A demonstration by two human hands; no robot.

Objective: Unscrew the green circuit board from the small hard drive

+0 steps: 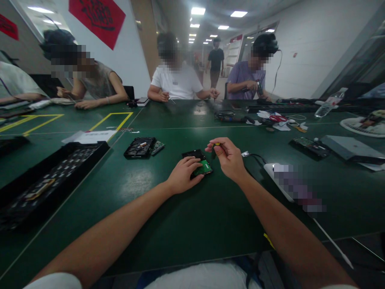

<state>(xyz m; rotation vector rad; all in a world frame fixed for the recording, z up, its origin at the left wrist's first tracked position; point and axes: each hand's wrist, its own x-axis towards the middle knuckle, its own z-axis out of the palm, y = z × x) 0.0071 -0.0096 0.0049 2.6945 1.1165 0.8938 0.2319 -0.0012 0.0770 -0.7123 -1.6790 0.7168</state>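
Observation:
A hard drive [206,167] with a green label and black casing lies on the green table in front of me. My left hand [185,174] holds it from the left, fingers across its top and the thumb along its near edge. In my right hand [227,156], pinched between thumb and fingers, is a screwdriver with a yellow and dark handle [214,151]. It stands upright over the right edge of the drive. Whether its tip touches a screw is too small to tell.
Left are a long black tray [100,149] and another black drive [140,147] with a circuit board [158,147]. To the right lie a white device with a cable [267,168], a drive [311,147] and a grey metal box [349,146]. Several people sit across the table [168,233].

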